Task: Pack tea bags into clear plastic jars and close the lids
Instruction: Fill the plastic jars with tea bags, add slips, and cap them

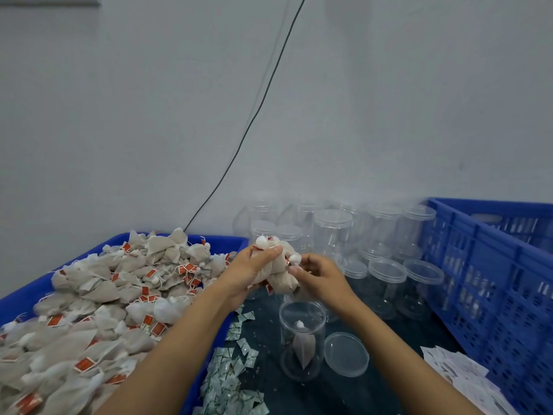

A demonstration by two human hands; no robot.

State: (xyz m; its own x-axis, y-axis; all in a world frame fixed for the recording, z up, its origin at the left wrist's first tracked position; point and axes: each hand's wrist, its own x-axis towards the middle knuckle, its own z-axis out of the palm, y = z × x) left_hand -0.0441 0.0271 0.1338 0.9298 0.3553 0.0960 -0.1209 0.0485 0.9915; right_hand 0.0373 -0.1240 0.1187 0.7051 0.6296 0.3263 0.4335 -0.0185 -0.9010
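Note:
My left hand [250,272] grips a bunch of tea bags [279,269] with red tags, held above the table. My right hand [321,278] pinches one bag of that bunch at its right side. Just below stands an open clear jar [302,339] with one tea bag inside. Its clear lid [346,354] lies flat on the table to the jar's right. A heap of loose tea bags [98,301] fills the blue tray [27,295] on the left.
Several lidded clear jars [386,283] stand at the back against the wall. A blue slatted crate [493,283] is at the right. Small white-green sachets [236,369] lie beside the tray, white paper packets [460,372] at the lower right. A black cable [254,115] runs up the wall.

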